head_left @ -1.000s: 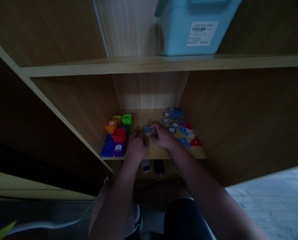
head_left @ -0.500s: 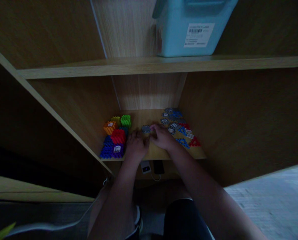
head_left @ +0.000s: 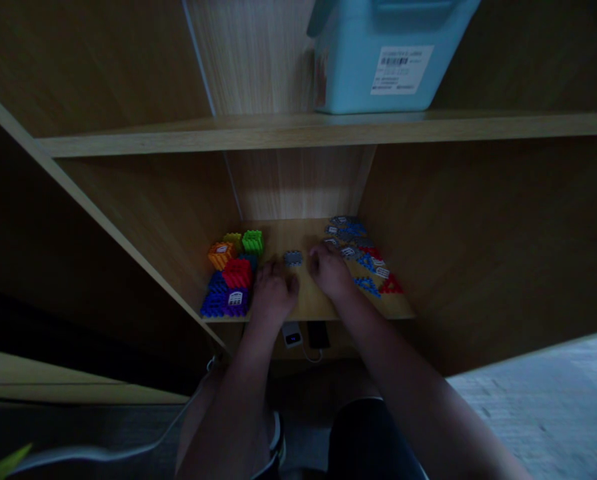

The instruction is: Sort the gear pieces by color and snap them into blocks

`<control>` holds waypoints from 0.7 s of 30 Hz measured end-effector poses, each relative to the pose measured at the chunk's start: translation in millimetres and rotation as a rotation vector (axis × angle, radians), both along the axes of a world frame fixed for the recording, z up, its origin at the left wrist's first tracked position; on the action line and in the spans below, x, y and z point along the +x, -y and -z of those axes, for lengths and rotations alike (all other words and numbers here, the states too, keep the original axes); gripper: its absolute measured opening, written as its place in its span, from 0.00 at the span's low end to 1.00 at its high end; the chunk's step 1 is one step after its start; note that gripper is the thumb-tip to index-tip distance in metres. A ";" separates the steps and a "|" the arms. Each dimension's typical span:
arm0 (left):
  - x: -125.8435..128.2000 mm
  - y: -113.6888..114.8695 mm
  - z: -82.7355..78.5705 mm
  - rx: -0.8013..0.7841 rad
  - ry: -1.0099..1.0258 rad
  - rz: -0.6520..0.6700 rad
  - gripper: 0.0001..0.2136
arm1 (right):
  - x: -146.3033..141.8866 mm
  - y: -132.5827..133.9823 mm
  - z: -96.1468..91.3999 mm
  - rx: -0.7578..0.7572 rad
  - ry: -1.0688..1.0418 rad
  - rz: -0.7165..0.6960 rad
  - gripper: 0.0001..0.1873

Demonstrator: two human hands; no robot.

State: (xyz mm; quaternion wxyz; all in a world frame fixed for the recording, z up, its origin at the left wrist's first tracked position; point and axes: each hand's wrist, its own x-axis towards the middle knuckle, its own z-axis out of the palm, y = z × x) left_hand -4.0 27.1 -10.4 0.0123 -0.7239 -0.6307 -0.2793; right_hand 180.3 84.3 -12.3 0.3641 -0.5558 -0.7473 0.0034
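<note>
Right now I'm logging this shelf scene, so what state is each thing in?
grey piece: flat on the shelf, between the hands, apparently not gripped.
left hand: resting on the shelf, holding nothing visible.
right hand: beside the loose flat pieces, grip unclear.
assembled cubes: clustered at left.
loose flat pieces: scattered at right.
blue bin: on the upper shelf.

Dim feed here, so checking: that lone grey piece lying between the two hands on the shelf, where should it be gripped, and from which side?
Likely by its opposite toothed edges, pinched from above. The grey piece lies flat on the shelf board, apart from the left hand and right hand, so nothing offers underneath. Its teeth are too dim to judge closely.
</note>
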 end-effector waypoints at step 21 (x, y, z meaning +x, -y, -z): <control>-0.1 2.0 -3.5 0.010 0.018 0.004 0.19 | 1.1 7.0 -3.3 -0.127 -0.054 0.206 0.14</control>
